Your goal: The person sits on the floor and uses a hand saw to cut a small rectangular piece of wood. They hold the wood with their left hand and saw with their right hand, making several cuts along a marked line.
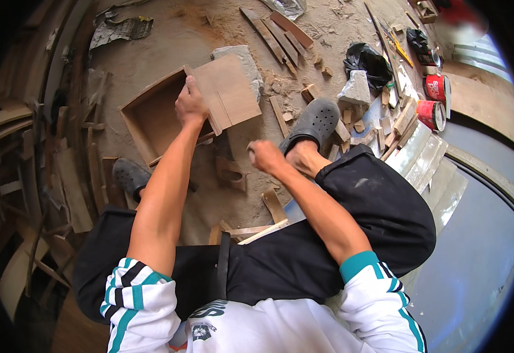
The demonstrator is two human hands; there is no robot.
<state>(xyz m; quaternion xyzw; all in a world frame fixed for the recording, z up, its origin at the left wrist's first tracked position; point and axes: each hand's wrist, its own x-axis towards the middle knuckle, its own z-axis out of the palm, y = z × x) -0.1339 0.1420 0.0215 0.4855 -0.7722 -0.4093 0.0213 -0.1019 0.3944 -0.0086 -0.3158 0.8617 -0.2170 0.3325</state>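
Observation:
A shallow wooden box, like a drawer (142,126), lies tilted on the dusty ground ahead of me, its open side showing. A flat light-brown wooden panel (230,91) stands against its right end. My left hand (191,106) is closed over the edge where the box and panel meet, with the thumb up along the top. To the right of the panel and apart from it, my right hand (266,157) is curled into a fist; whatever it may hold is hidden. A wooden piece with a cut-out (231,174) lies below the box.
A pale block (242,65) sits behind the panel. Wood strips (277,38) lie farther off. On the right are a black plastic bag (367,65), red cans (431,115), a yellow-handled tool (403,53) and offcuts (404,120). Stacked wood (71,182) lines the left.

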